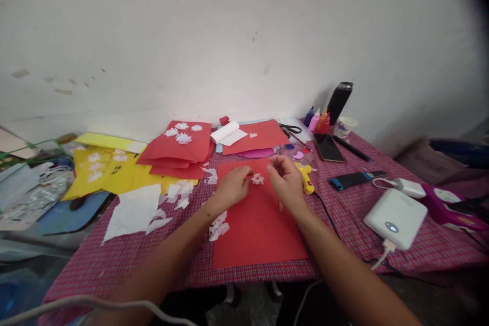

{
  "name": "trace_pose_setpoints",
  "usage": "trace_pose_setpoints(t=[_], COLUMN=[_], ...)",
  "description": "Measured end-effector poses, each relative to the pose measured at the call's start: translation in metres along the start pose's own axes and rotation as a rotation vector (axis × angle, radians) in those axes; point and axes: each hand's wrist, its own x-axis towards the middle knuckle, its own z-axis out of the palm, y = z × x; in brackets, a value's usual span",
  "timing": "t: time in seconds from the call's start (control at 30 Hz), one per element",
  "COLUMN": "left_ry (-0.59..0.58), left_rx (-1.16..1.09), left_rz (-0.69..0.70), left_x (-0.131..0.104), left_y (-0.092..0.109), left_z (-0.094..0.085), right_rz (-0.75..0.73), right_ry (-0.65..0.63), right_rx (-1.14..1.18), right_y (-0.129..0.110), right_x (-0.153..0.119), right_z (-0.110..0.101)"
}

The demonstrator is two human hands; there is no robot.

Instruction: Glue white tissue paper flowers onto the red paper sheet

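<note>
— Where to look first?

— At the white paper flower (257, 179), lying on the far part of the red paper sheet (260, 237), in the gap between two hands.

— Nearer to which?

— To the left hand (234, 185); just right of those fingertips. Left of the right hand (287, 183), and slightly farther from that side. Likely a shorter reach from the left.

— Any long axis?

— None clear. Roughly round, ragged-edged, perhaps slightly wider from left to right.

— Open or closed, left?

— Thumb and forefinger drawn close together beside the flower; cannot tell whether pinching anything.

— And right?

— Fingers curled, thumb near forefinger; cannot tell whether gripping or bare.

— Farther out?

— Torn white paper scraps (218, 226) over the sheet's left edge. Just right of the right hand, a yellow glue gun (307, 183), partly hidden. Beyond, to the far left, a red paper stack (155, 153) topped with white flowers (183, 138). All on the cloth-covered bench (353, 209).
</note>
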Motion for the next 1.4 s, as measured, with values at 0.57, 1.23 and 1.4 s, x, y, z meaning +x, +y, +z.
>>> trace_pose_setpoints(t=[0.57,1.23,1.4], left_ry=[0.285,0.048,0.134], left_rx=[-0.594,-1.085,-0.964], left_rz=[-0.323,-0.355,-0.332], left_x=[-0.076,-0.089,-0.089], left_y=[-0.059,-0.057,-0.058], left_z=[-0.058,-0.060,-0.061], right_rz=[-0.062,-0.081,-0.172], right_ry=[-0.159,-0.242,-0.279], right_rx=[-0.189,-0.303,-0.367], right_y=[0.009,0.015,0.011], right_x=[-0.010,-0.015,-0.016], right_z=[0.004,0.005,0.007])
